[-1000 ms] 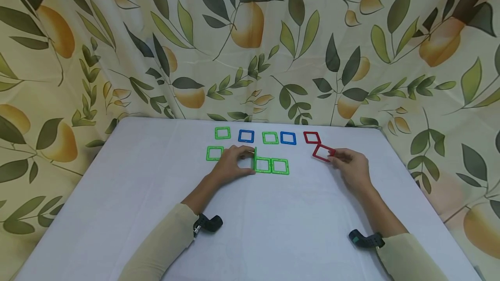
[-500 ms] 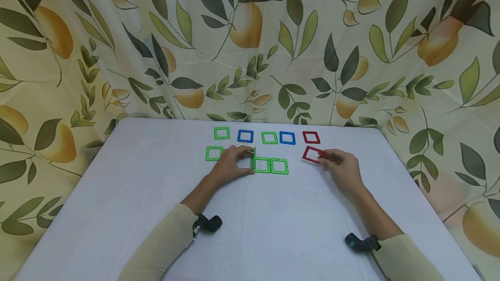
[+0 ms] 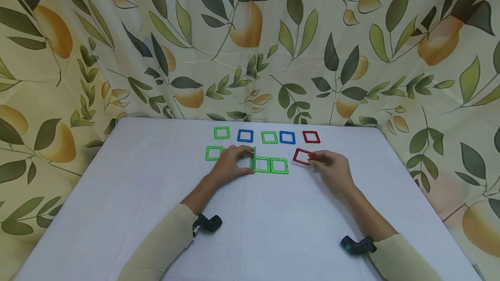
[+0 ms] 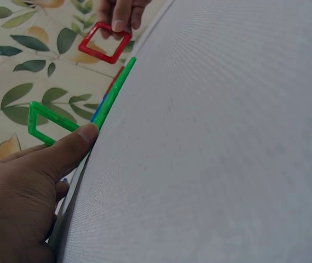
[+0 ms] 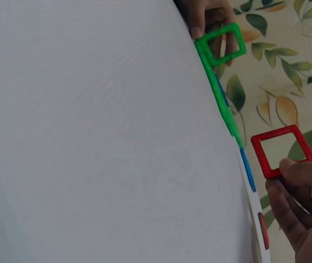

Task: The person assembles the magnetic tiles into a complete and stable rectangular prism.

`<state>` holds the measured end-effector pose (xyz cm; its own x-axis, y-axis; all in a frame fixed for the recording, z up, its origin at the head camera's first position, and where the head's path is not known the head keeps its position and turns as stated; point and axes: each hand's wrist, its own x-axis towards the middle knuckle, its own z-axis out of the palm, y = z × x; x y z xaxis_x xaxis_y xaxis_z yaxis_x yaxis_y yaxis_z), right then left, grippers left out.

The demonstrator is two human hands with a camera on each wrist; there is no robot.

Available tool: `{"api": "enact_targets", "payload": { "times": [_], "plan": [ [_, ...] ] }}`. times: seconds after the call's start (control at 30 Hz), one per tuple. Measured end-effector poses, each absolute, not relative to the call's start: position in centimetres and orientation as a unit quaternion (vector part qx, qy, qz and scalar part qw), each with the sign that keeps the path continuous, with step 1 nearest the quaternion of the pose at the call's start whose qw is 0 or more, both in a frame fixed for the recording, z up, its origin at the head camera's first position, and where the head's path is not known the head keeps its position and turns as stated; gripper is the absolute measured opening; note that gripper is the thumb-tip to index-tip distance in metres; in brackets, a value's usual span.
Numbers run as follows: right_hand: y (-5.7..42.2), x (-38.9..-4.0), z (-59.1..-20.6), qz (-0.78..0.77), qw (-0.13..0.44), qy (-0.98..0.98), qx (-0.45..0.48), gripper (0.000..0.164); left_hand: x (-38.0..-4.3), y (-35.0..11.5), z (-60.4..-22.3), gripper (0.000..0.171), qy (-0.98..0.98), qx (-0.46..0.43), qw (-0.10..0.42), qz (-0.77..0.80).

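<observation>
In the head view my left hand [image 3: 230, 165] grips a green square magnetic tile [image 3: 254, 159] standing on edge, fingers at its far side and thumb at its near side. Two flat green tiles [image 3: 270, 166] lie joined in a row against its right. The left wrist view shows the thumb on the upright tile [image 4: 34, 118]. My right hand [image 3: 335, 170] pinches a red square tile [image 3: 295, 155] by its right corner, just right of the flat green pair and apart from it. The right wrist view has this red tile [image 5: 260, 157] raised and tilted between thumb and fingers.
Along the table's back edge lie a green tile [image 3: 222, 138], a blue tile [image 3: 238, 135], another green tile [image 3: 270, 143], a second blue tile [image 3: 280, 137] and a red tile [image 3: 312, 142]. One more green tile [image 3: 207, 153] lies just left of my left hand. A patterned curtain [image 3: 250, 68] hangs behind.
My right hand has carried the red tile leftward, away from the red one at the back and toward the flat green pair. The left hand stays in place on the upright green tile.
</observation>
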<state>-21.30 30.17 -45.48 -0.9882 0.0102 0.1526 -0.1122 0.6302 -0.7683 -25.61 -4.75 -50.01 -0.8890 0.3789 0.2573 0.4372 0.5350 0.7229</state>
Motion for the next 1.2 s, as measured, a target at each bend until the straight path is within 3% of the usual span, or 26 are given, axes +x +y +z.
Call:
{"api": "enact_targets", "payload": {
  "times": [1.2],
  "plan": [
    [25.1,-21.3,-46.0,0.471,0.046,-0.874,0.109,0.023,-25.5,-4.7,-49.9,0.064,-0.878,-0.238,0.04,-0.414]
  ]
}}
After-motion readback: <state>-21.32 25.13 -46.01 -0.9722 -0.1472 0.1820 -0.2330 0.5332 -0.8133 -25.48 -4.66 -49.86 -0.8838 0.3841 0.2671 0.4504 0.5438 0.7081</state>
